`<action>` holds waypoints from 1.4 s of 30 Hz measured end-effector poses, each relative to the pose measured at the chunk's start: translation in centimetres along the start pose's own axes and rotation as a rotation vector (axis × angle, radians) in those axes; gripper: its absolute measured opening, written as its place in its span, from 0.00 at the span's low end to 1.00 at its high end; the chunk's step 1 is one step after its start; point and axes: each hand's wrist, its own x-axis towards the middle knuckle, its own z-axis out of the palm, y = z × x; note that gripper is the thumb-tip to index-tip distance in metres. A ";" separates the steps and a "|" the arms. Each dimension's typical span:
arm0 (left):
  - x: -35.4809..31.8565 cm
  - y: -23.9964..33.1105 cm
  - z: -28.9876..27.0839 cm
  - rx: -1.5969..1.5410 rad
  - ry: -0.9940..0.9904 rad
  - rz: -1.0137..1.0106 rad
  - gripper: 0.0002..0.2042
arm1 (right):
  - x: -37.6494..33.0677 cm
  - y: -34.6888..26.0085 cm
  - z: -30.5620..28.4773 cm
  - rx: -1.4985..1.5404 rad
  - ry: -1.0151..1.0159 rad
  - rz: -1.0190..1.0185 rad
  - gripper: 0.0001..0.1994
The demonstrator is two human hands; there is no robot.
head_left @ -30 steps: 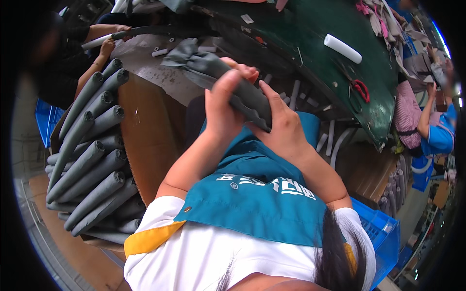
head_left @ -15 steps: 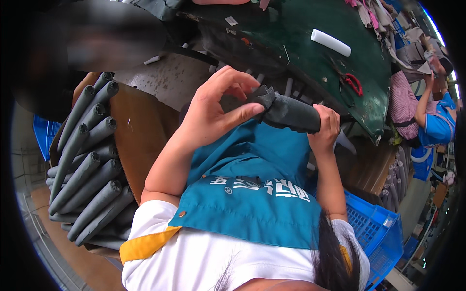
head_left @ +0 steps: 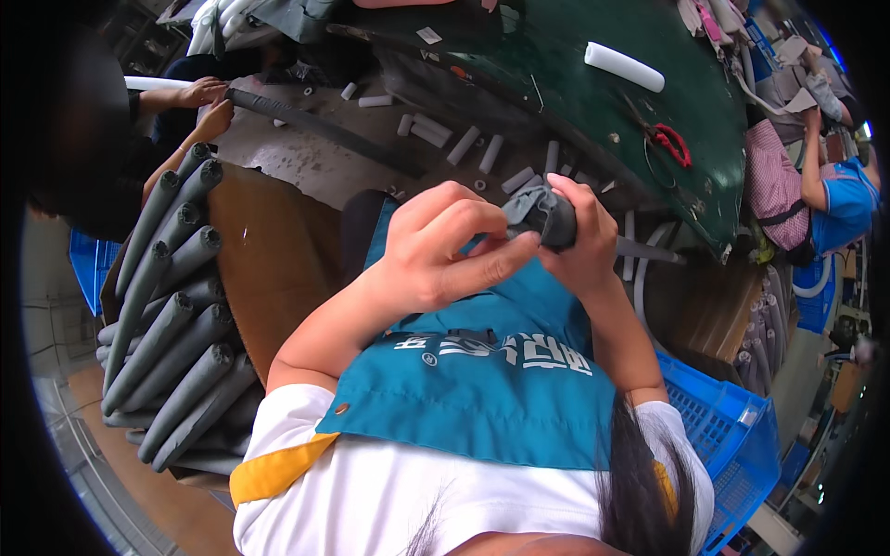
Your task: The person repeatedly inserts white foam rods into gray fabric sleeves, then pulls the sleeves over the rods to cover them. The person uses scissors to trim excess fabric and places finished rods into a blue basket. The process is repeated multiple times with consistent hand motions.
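Note:
A tube sleeved in dark grey fabric [head_left: 553, 225] is held in front of my apron, its end tipped up toward me with loose, crumpled cloth around the opening. My right hand [head_left: 586, 227] wraps round the tube from the right, thumb up along its side. From the left, my left hand [head_left: 445, 246] pinches at the crumpled cloth at the tube's end with thumb and fingers; its fingertips are partly hidden. The tube's far part is mostly hidden behind my right hand.
Similar grey tubes [head_left: 190, 324] stack in a cardboard box [head_left: 264, 241] at left. Red-handled scissors [head_left: 669, 144] and a white foam roll [head_left: 624, 67] lie on the green table [head_left: 547, 42]. A blue crate [head_left: 714, 417] stands at right. A co-worker's hands [head_left: 211, 104] hold a long tube.
The tube has swung from lying sideways to pointing its end up at me. My right hand has moved in toward my left, and my left fingers have closed onto the cloth.

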 end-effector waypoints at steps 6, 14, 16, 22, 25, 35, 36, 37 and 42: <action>0.1 -0.1 -0.2 0.039 -0.060 -0.207 0.17 | 0.3 0.0 0.5 -0.038 -0.004 0.019 0.33; -0.4 -0.7 -1.2 -0.405 -0.168 -0.658 0.04 | -0.2 0.9 0.6 -0.195 -0.001 -0.121 0.33; -0.3 -0.6 -1.3 -0.464 -0.183 -0.810 0.03 | -0.2 1.0 0.6 -0.222 0.000 -0.143 0.32; -0.1 -1.1 -1.3 -0.154 -0.317 -0.605 0.08 | -0.4 1.2 0.9 -0.271 -0.043 -0.180 0.28; -0.5 -1.5 -1.3 -0.073 -0.431 -0.530 0.11 | -0.6 1.4 0.8 -0.276 -0.077 -0.218 0.26; -1.3 -2.5 0.1 -0.451 -0.606 -0.646 0.06 | -1.2 2.1 0.2 -0.203 -0.142 -0.344 0.24; -1.1 -2.6 -0.1 -0.504 -0.626 -0.679 0.06 | -1.2 2.1 0.0 -0.181 -0.156 -0.342 0.24; -1.0 -2.9 -0.2 -0.558 -0.645 -0.711 0.06 | -1.3 2.2 0.0 -0.171 -0.160 -0.334 0.24; -1.5 -3.7 -0.3 -0.846 -0.679 -0.847 0.07 | -1.6 2.2 -0.1 -0.073 -0.174 -0.266 0.25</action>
